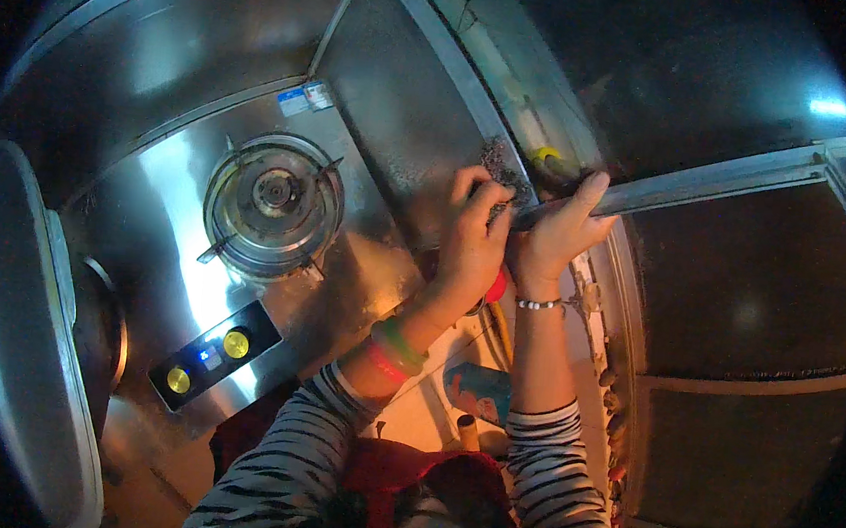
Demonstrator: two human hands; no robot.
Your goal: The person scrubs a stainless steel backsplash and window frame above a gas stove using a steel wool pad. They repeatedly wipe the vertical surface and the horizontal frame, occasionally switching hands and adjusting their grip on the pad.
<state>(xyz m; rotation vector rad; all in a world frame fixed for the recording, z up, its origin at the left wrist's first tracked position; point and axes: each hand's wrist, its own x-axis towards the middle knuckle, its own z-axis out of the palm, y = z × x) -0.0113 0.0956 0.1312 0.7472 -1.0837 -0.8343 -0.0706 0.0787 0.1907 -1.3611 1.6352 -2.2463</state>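
My left hand (475, 231) has its fingers curled around a dark, wiry scouring pad (502, 168), which looks like steel wool. The pad is against the front end of a stainless steel side panel (420, 94) that stands beside the stove. Close by on the right, my right hand (563, 233) lies at the panel's lower corner with its thumb raised. Its other fingers are partly hidden, so its grip is unclear. A dark edge runs between the two hands. Bracelets circle both wrists.
A gas burner (275, 195) with a metal ring sits in the steel stove top (170, 195). Two yellow knobs flank a lit display on the control panel (214, 356). A round metal lid or pan (29, 325) stands at left. Dark cabinet doors (753, 280) are at right.
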